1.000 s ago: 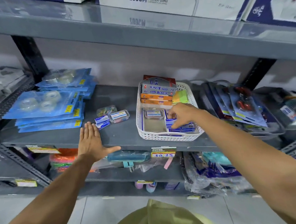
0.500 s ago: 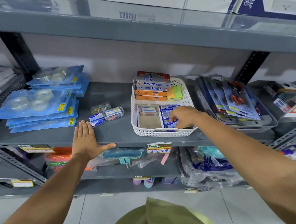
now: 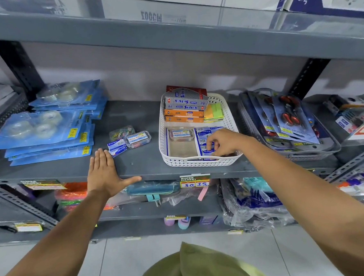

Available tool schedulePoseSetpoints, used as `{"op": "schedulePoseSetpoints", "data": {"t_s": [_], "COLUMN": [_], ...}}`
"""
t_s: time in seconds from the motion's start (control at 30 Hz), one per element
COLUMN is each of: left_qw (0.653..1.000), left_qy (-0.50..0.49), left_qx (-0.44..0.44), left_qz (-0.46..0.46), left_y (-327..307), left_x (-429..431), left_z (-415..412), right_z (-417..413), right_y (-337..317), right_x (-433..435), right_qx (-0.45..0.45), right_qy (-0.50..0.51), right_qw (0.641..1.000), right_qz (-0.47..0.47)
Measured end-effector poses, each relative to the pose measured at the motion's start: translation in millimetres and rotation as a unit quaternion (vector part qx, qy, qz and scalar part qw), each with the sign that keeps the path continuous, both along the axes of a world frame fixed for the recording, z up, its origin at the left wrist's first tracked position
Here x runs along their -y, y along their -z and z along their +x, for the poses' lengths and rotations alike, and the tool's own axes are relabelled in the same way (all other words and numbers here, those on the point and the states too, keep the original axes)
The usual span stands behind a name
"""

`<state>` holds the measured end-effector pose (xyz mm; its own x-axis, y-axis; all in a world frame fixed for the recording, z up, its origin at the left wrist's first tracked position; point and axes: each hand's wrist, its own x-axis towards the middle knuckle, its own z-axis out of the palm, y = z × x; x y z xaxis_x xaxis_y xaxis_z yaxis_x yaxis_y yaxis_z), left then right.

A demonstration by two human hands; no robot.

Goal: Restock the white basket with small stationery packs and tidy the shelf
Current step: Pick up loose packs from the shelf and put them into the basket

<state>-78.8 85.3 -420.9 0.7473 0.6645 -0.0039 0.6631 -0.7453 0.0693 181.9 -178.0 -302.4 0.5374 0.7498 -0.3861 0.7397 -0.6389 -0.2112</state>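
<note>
Left hand (image 3: pixel 103 174) lies flat, fingers together and thumb spread, on the front edge of the grey shelf (image 3: pixel 144 161), just short of two small blue packs (image 3: pixel 116 147). Right hand (image 3: pixel 224 142) reaches into the white basket (image 3: pixel 199 161), fingers curled down onto small blue packs in its right front part; whether one is gripped cannot be told. Boxes (image 3: pixel 184 107) are stacked at the basket's rear. Blue tape blister cards (image 3: pixel 46 135) are stacked at far left.

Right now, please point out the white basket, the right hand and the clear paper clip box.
white basket (image 3: pixel 199 162), head view, front rim.
right hand (image 3: pixel 225 141), head view, back of hand.
clear paper clip box (image 3: pixel 121 133), head view, lid.
</note>
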Motion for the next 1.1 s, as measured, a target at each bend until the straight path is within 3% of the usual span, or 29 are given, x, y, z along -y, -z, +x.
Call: {"op": "schedulePoseSetpoints", "data": {"t_s": [0.2, 0.47, 0.8, 1.1], "left_qw": [1.000, 1.000, 1.000, 1.000], "left_qy": [0.001, 0.003, -0.001, 0.002], "left_qx": [-0.006, 0.005, -0.012, -0.011], "left_qz": [0.002, 0.004, 0.008, 0.012], "left_y": [-2.2, -1.2, -2.0, -0.6], "left_x": [0.9, 0.5, 0.9, 0.3], "left_z": [-0.2, -1.2, -0.8, -0.6], "right_z": [-4.9, -15.9, -15.5, -15.8], "right_y": [6.6, 1.3, 1.1, 10.6], "right_x": [-1.3, -11.3, -6.2, -6.7], "right_qx": [0.031, 0.033, -0.005, 0.046], "right_qy": [0.027, 0.094, 0.158, 0.231], "right_qw": [0.999, 0.991, 0.987, 0.972], "right_qz": [0.007, -0.094, -0.044, -0.023]}}
